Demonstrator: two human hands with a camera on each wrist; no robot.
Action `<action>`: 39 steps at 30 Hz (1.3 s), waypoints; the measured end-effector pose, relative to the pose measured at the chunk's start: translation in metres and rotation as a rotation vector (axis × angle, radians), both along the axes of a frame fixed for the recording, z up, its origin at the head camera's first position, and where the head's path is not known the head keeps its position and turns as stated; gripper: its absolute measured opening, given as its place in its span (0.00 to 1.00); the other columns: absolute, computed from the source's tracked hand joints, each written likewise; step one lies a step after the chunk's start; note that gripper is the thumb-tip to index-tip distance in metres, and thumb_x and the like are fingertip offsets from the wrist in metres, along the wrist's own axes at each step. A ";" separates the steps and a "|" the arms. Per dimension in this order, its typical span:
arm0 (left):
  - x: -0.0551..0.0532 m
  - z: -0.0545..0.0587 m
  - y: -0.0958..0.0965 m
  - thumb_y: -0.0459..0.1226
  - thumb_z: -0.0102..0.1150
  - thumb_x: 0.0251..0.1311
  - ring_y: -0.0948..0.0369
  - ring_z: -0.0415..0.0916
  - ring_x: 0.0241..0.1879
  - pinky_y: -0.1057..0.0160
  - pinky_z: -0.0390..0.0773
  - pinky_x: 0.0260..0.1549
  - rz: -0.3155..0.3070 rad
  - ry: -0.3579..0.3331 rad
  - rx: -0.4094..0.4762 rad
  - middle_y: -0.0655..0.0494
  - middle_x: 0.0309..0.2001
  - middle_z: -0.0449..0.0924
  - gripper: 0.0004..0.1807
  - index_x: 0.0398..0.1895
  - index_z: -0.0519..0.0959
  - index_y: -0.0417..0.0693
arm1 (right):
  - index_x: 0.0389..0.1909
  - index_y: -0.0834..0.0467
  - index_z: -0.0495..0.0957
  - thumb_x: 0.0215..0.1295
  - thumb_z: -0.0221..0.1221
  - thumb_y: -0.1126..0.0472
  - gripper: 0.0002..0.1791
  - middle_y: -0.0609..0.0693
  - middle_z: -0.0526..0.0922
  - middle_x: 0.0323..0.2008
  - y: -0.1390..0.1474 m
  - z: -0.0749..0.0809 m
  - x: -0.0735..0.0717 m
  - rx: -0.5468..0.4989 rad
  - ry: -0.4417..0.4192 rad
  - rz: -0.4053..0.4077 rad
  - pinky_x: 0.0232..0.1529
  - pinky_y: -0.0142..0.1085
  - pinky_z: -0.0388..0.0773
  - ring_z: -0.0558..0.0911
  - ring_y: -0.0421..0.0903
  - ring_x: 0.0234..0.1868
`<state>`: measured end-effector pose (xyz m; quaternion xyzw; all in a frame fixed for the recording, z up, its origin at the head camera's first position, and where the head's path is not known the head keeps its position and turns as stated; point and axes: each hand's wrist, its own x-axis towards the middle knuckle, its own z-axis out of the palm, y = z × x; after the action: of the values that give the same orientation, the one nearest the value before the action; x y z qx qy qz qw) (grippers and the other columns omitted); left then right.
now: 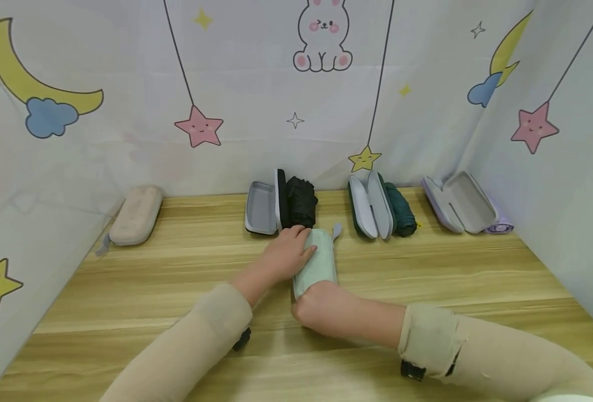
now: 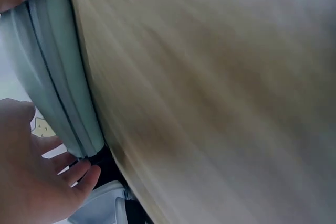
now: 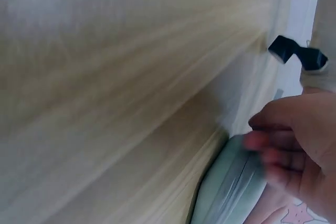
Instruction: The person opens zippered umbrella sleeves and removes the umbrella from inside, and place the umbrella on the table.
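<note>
Behind everything, a printed cloth [image 1: 246, 67] is hung, and before it a wood-grained surface [image 1: 186, 301] is laid out with cases. Along the back, a purple case [image 1: 469, 206], a dark green case [image 1: 364, 207] and a black case [image 1: 263, 206] are set with lids raised, perhaps to keep their interiors exposed; at the left, a beige case [image 1: 138, 215] is kept closed. A mint case [image 1: 320, 259] is placed lengthwise mid-surface, nearer than the row, presumably for easy reach. Its far end is gripped by the left hand [image 1: 287, 255], thumb over the top and fingers round the end (a bracing hold, it seems). Its near end is pinched at the zip seam by the right hand [image 1: 321, 308], fingers curled narrow. Beside the matching cases are set a black bundle [image 1: 301, 201], a dark green bundle [image 1: 402, 209] and a purple bundle [image 1: 501, 222], apparently paired by colour; the last is partly hidden. The mint case's near end is covered, the right fingertips are blurred, and no zip slider can be made out.
</note>
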<state>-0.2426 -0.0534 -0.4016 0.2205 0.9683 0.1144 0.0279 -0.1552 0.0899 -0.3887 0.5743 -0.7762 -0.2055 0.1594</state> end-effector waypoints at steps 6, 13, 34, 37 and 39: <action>-0.001 -0.003 0.008 0.53 0.39 0.75 0.46 0.58 0.67 0.51 0.60 0.64 0.015 0.008 -0.105 0.42 0.70 0.58 0.34 0.74 0.56 0.40 | 0.27 0.50 0.80 0.59 0.65 0.60 0.04 0.42 0.80 0.22 -0.006 0.003 0.011 -0.045 -0.177 -0.167 0.24 0.30 0.77 0.80 0.38 0.24; -0.002 0.000 0.009 0.60 0.35 0.72 0.46 0.58 0.66 0.48 0.65 0.61 -0.003 -0.019 -0.252 0.44 0.71 0.55 0.41 0.76 0.51 0.40 | 0.30 0.49 0.81 0.58 0.67 0.62 0.05 0.41 0.81 0.25 -0.003 0.006 0.015 -0.047 -0.213 -0.205 0.28 0.29 0.77 0.81 0.37 0.27; 0.008 0.006 0.009 0.60 0.35 0.72 0.47 0.61 0.66 0.50 0.67 0.60 -0.052 0.004 -0.324 0.42 0.69 0.59 0.42 0.74 0.54 0.37 | 0.26 0.57 0.74 0.57 0.66 0.70 0.10 0.48 0.78 0.20 0.053 0.014 0.003 -0.193 -0.542 -0.431 0.24 0.35 0.76 0.79 0.42 0.23; 0.011 0.007 0.011 0.60 0.37 0.71 0.46 0.60 0.66 0.50 0.66 0.61 -0.054 0.006 -0.307 0.42 0.69 0.59 0.42 0.74 0.54 0.36 | 0.24 0.56 0.73 0.58 0.65 0.70 0.11 0.47 0.77 0.19 0.061 0.011 -0.004 -0.247 -0.541 -0.425 0.22 0.34 0.74 0.77 0.41 0.21; 0.012 0.008 0.011 0.60 0.37 0.71 0.46 0.60 0.66 0.51 0.66 0.61 -0.056 0.003 -0.300 0.41 0.69 0.59 0.42 0.74 0.54 0.36 | 0.23 0.56 0.72 0.57 0.64 0.71 0.12 0.46 0.76 0.18 0.065 0.009 -0.009 -0.285 -0.536 -0.408 0.20 0.33 0.72 0.76 0.41 0.20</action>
<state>-0.2304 -0.0421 -0.3938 0.2411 0.9679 -0.0328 0.0624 -0.1647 0.1548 -0.3800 0.4132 -0.9098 0.0351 -0.0156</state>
